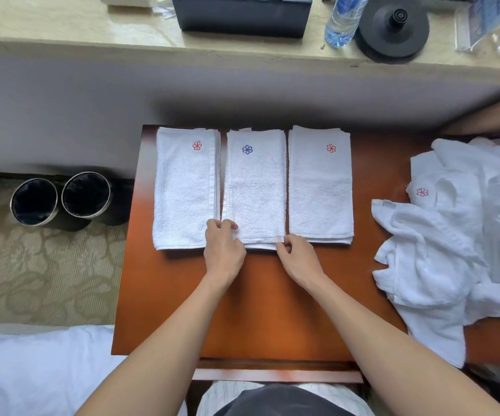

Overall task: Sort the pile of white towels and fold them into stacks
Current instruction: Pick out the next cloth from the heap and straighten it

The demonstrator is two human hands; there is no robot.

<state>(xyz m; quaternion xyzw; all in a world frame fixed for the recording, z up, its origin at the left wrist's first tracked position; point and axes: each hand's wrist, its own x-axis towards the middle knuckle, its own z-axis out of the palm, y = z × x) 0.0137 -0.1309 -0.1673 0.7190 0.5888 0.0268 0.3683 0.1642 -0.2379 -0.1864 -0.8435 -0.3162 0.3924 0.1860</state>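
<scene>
Three folded white towel stacks lie side by side on the brown table (266,301). The left stack (182,190) carries a red flower mark, the middle stack (256,190) a blue one, the right stack (320,187) a red one. My left hand (223,250) pinches the near left corner of the middle stack. My right hand (298,259) pinches its near right corner. A loose pile of unfolded white towels (452,235) spreads over the table's right end.
Two round black bins (59,196) stand on the patterned carpet left of the table. Behind runs a stone ledge (92,28) holding a black box (242,13), a water bottle (344,16) and a black kettle base (392,28). White bedding (32,370) lies near left.
</scene>
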